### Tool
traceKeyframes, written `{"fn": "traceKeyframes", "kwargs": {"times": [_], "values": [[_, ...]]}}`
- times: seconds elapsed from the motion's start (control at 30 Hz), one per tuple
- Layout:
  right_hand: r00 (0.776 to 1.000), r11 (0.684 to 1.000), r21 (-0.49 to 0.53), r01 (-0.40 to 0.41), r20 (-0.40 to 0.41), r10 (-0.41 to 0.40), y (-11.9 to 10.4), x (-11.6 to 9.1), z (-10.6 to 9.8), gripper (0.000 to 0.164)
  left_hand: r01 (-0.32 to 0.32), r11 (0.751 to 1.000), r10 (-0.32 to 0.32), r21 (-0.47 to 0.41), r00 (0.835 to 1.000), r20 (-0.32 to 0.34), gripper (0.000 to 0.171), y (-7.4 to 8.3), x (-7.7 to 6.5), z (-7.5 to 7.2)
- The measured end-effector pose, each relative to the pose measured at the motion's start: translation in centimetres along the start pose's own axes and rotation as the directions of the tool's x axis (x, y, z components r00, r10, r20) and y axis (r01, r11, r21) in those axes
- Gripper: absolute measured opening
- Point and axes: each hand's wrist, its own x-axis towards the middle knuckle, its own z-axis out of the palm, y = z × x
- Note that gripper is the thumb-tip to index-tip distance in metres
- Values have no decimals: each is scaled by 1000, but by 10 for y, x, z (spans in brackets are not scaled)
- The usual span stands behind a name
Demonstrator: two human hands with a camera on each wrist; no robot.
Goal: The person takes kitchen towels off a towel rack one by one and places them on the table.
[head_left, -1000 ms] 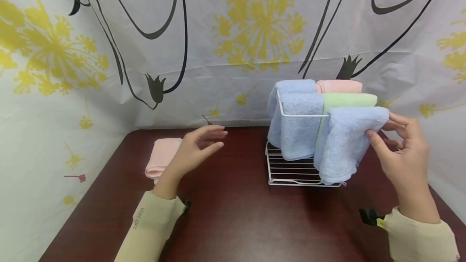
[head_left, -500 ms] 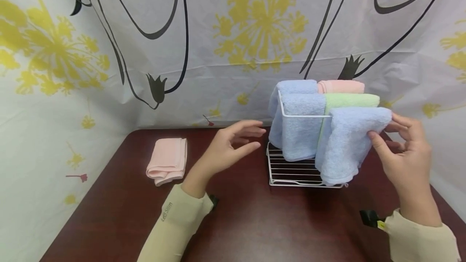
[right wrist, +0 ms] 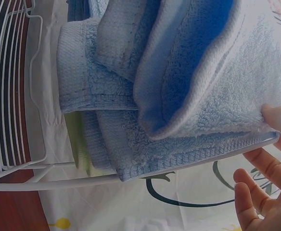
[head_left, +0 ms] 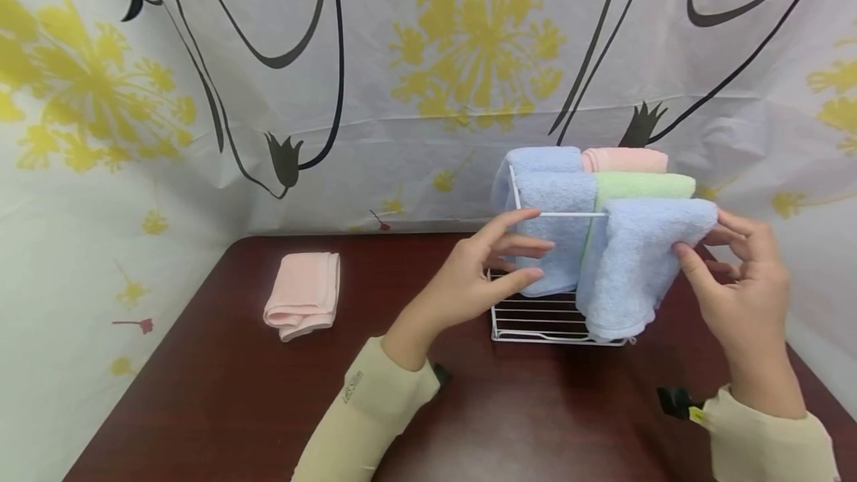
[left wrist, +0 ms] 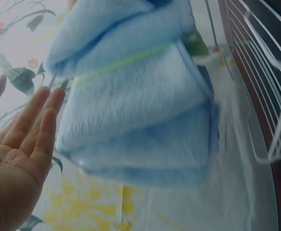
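Observation:
A light blue towel (head_left: 646, 266) hangs folded over the front bar of a white wire rack (head_left: 562, 336). My right hand (head_left: 746, 274) pinches its upper right edge between thumb and fingers; in the right wrist view the thumb (right wrist: 277, 118) lies on the terry cloth by the bar's corner. Before the rack's left side hovers my left hand (head_left: 485, 266), fingers spread and holding nothing. In the left wrist view its palm (left wrist: 15, 168) faces the hanging blue towels (left wrist: 135, 96). Whether its index fingertip touches the front bar, I cannot tell.
Behind the front towel hang another blue towel (head_left: 556, 192) and a green towel (head_left: 646, 184), then a further blue towel (head_left: 545, 158) and a pink towel (head_left: 626, 160). A folded pink towel (head_left: 304, 292) lies on the dark red table (head_left: 221, 385). Flower-printed sheeting (head_left: 375, 132) surrounds the table.
My left hand has moved right, from beside the folded pink towel to the rack's front left. My right hand keeps its pinch on the front blue towel.

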Motion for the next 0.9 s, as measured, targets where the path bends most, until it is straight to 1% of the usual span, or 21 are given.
{"fn": "traceKeyframes", "kwargs": {"times": [0.1, 0.23, 0.3, 0.43, 0.57, 0.8, 0.9], "values": [[1000, 1000, -14, -5, 4, 5, -1, -1, 1, 57, -11, 1000, 11, 4, 999, 30, 63, 1, 6, 9], [1000, 1000, -4, -8, 7, 8, -3, -1, 1, 57, 16, 1000, -16, -1, 997, 82, 64, 6, 14, 20], [1000, 1000, 3, -8, 6, 8, -3, -1, 1, 57, 36, 999, -37, 7, 995, 95, 66, 8, 18, 25], [1000, 1000, 7, -5, 4, 4, -4, -1, 0, 57, 59, 998, -60, 12, 994, 93, 69, 9, 26, 33], [1000, 1000, 11, 2, 0, -2, -3, -1, 0, 57, 74, 997, -73, -3, 994, 82, 70, 8, 36, 41], [1000, 1000, 19, 24, -2, -24, -1, -2, 0, 56, 119, 993, -117, -27, 991, 72, 71, 6, 50, 49], [1000, 1000, 17, 26, -4, -26, -1, -2, 0, 55, 128, 992, -127, -11, 989, 74, 71, 6, 56, 51]]}}
